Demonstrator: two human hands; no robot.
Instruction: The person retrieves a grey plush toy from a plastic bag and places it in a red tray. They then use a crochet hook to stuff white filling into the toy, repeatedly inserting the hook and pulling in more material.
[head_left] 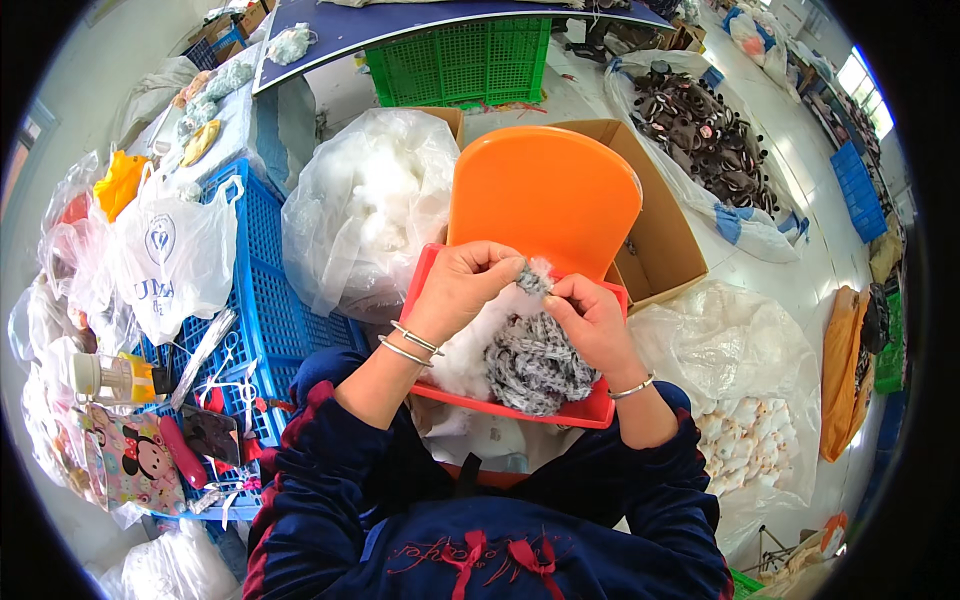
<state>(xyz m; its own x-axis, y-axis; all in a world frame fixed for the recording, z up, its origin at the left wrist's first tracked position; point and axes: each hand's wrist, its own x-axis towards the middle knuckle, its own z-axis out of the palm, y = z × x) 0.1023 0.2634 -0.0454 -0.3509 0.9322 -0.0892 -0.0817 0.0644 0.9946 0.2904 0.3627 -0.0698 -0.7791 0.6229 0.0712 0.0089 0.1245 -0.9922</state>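
Between my two hands, above a red tray (pixel 423 280), is a small grey fuzzy fabric piece (pixel 533 280) with a tuft of white stuffing at its top. My left hand (pixel 470 283) pinches its left side with thumb and forefinger. On the other side, the fingertips of my right hand (pixel 590 312) close on its right edge. Below them in the tray lies a heap of similar grey-and-white fuzzy pieces (pixel 540 365). Loose white stuffing (pixel 465 355) fills the tray's left part, partly behind my left wrist.
An orange chair (pixel 545 200) stands behind the tray, with a cardboard box (pixel 660 235) beside it. A clear bag of white stuffing (pixel 375 205) is at the left, near a blue crate (pixel 270 290) with scissors on top. Bags of small parts (pixel 755 440) lie right.
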